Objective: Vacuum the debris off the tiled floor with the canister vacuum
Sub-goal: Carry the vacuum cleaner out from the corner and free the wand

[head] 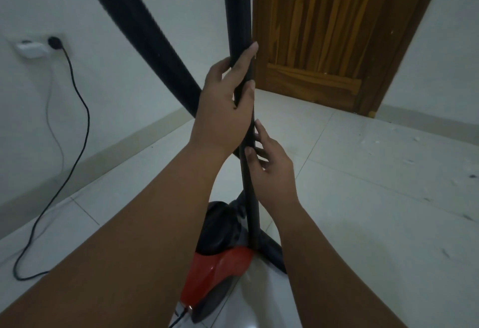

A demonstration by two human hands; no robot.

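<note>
On the tiled floor point(363, 198) the red canister vacuum point(220, 263) is set | its black tube point(250, 198) is held upright, gripped high by the left hand point(223, 115), pinched lower by the right hand point(274, 172) | debris point(412, 160) is scattered to the right.

Upper centre: a black ribbed hose point(145, 42) above a plain black wand point(250, 198). Lower centre: glossy red-and-black canister vacuum point(220, 263). Upper right: brown, streaky-grained door point(324, 29). Pale grey-white tiled floor point(363, 198), thinly gridded.
</note>
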